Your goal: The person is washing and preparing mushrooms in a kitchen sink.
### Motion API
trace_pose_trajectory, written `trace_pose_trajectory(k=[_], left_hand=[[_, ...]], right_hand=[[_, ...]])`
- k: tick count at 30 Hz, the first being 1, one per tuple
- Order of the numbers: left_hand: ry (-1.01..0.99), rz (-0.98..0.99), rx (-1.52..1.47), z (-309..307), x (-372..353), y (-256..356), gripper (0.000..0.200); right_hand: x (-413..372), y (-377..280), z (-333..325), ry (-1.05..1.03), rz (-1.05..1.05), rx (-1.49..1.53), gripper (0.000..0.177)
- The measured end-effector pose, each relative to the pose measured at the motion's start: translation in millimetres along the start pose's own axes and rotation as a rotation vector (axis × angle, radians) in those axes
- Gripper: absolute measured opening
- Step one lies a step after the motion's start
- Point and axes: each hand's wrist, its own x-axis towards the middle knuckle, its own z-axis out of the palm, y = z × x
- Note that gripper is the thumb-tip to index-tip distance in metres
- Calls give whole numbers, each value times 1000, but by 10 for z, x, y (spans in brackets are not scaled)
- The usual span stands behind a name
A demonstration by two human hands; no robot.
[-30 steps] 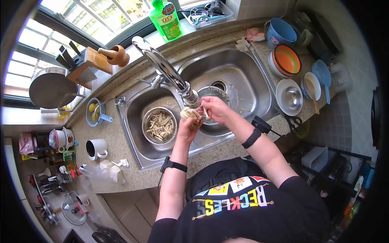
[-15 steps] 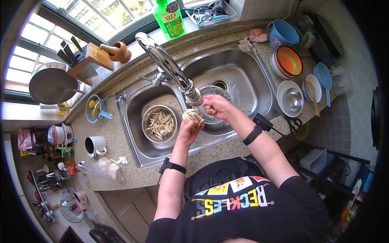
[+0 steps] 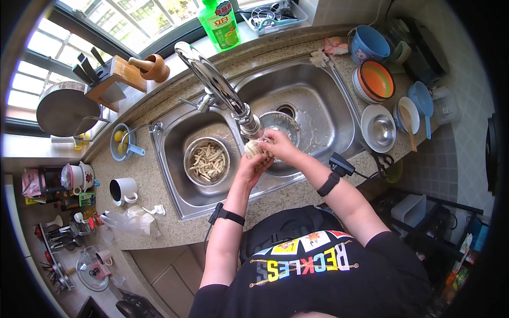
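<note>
My left hand [image 3: 251, 169] is wrapped round a clump of pale, finger-like stalks that look like mushrooms [image 3: 253, 149], held just under the tap's spout. From the right, my right hand [image 3: 281, 147] reaches across with its fingers closed on the top of the same clump; the exact fingertip contact is partly hidden. Loose pale pieces of the same kind [image 3: 208, 162] fill a round steel bowl [image 3: 187, 172] in the left basin. Partly behind my right hand, a see-through bowl or strainer [image 3: 293, 129] sits in the right basin.
A curved chrome tap [image 3: 212, 74] arches over the sink divider. White bowls [image 3: 370, 127] and an orange bowl [image 3: 377, 80] stand right of the sink. Left of it are a white mug [image 3: 125, 191], a plastic bag [image 3: 135, 221] and a blue basket [image 3: 121, 150]. Scissors [image 3: 383, 163] lie at the right edge.
My right hand has moved left and down from beside the spout onto the clump. My left hand has shifted slightly right, with the clump still in it.
</note>
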Motion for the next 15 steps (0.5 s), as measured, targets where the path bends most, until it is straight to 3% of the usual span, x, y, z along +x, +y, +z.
trace_pose_trajectory(k=[2,5,12,15], left_hand=[[53,-5,-119,27,-45,31,41],[44,-19,-98,17,-61,59,42],[-31,-2,2,8,-47,77,44],[-56,-6,-31,12,-32,71,44]], right_hand=[[-19,35,9,-23,99,289,18],[-48,-29,18,-51,160,402,17],[-57,-111,-10,-112,146,287,25],[-108,-236,-76,-88,207,453,30]])
